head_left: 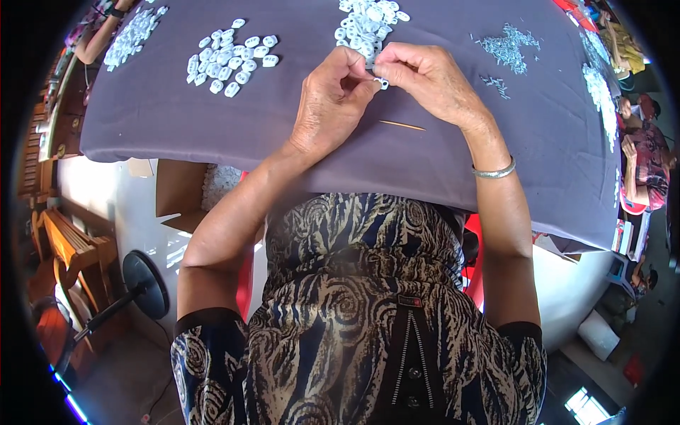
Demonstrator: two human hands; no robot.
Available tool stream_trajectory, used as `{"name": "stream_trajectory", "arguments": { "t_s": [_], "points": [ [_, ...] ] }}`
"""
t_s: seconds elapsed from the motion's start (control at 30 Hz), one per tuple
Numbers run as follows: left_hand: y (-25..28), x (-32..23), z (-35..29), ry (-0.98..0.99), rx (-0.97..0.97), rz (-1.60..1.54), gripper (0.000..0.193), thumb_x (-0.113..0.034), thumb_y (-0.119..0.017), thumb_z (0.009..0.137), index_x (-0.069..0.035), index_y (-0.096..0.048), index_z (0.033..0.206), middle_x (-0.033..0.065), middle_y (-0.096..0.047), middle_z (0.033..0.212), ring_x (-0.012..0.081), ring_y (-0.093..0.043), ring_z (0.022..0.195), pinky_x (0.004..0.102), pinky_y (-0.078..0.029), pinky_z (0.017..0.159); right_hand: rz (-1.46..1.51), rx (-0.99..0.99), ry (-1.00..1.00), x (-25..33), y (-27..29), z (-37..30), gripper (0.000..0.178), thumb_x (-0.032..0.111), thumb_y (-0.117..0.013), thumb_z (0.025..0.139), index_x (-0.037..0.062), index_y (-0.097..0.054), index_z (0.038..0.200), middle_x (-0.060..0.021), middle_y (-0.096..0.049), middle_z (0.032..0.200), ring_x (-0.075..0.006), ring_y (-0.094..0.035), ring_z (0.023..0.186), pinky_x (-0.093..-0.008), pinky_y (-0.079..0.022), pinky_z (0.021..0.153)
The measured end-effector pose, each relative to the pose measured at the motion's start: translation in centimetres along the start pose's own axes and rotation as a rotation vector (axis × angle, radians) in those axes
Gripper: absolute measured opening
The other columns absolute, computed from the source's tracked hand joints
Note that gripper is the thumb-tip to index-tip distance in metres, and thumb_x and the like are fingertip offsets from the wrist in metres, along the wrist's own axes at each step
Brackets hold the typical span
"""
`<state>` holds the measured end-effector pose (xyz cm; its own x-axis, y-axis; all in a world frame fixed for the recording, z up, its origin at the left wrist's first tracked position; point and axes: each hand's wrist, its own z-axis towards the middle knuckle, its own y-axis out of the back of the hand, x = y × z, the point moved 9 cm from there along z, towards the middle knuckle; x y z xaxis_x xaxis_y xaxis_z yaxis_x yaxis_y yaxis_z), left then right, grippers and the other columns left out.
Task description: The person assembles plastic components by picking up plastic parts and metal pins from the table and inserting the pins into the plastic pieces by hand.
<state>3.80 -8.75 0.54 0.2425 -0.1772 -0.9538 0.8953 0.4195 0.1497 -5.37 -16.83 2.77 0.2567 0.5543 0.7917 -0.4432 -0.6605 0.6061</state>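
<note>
Head view caught assembly mid-step: left hand (329,99) and right hand (425,78) pinched together on a small white plastic piece (383,83); seating it needed fine pressure.

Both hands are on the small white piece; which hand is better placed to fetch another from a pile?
Probably the right hand: the nearest pile of white pieces lies just beyond its fingertips. The left hand also pinches the small white piece, farther from that pile.
</note>
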Motion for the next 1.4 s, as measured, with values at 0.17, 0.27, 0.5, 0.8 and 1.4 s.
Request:
{"name": "stream_trajectory", "arguments": {
  "t_s": [0.17,0.27,0.5,0.8,1.4],
  "points": [
    [-0.3,-0.2,0.0,0.006,0.025,-0.073,0.016,0.004,-0.062,0.081,-0.004,-0.048,0.084,0.0012,-0.058,0.075,0.0046,-0.053,0.068,0.0224,-0.048,0.063,0.085,-0.009,-0.030,-0.4,0.2,0.1,0.030,0.031,-0.052,0.093,0.0042,-0.063,0.085,0.0024,-0.053,0.071,-0.0071,-0.046,0.064,-0.0214,-0.040,0.059],
    [-0.4,-0.1,-0.1,-0.012,0.038,-0.047,0.017,0.003,-0.061,0.084,-0.007,-0.048,0.085,-0.0055,-0.051,0.076,0.0018,-0.047,0.066,0.0179,-0.042,0.057,0.136,-0.001,-0.086,-0.8,0.2,0.2,0.033,0.033,-0.051,0.092,0.0047,-0.065,0.086,0.0012,-0.054,0.068,-0.0076,-0.046,0.061,-0.0227,-0.041,0.056],
    [-0.4,-0.1,-0.1,-0.005,0.040,-0.042,0.017,0.002,-0.062,0.084,-0.007,-0.048,0.085,-0.0054,-0.051,0.076,0.0018,-0.047,0.066,0.0178,-0.042,0.057,0.201,0.013,-0.140,-1.2,0.0,0.2,0.032,0.035,-0.051,0.093,0.0061,-0.064,0.087,0.0026,-0.051,0.069,-0.0062,-0.043,0.061,-0.0199,-0.039,0.057],
    [-0.1,0.2,0.0,-0.004,0.012,-0.059,0.016,0.001,-0.063,0.081,-0.004,-0.048,0.084,-0.0007,-0.054,0.072,0.0045,-0.048,0.065,0.0220,-0.045,0.061,0.185,0.022,-0.077,-1.3,0.2,-0.2,0.016,0.022,-0.060,0.089,0.0061,-0.063,0.090,0.0067,-0.050,0.069,-0.0031,-0.040,0.059,-0.0188,-0.034,0.052],
    [-0.1,0.3,-0.1,0.001,-0.007,-0.035,0.016,0.001,-0.063,0.081,-0.004,-0.049,0.083,-0.0001,-0.052,0.069,0.0054,-0.046,0.063,0.0223,-0.044,0.059,0.021,-0.086,0.049,0.3,-0.1,-0.4,0.004,0.004,-0.058,0.086,0.0006,-0.060,0.085,0.0069,-0.049,0.066,-0.0013,-0.041,0.061,-0.0199,-0.035,0.053]
  ]
}}
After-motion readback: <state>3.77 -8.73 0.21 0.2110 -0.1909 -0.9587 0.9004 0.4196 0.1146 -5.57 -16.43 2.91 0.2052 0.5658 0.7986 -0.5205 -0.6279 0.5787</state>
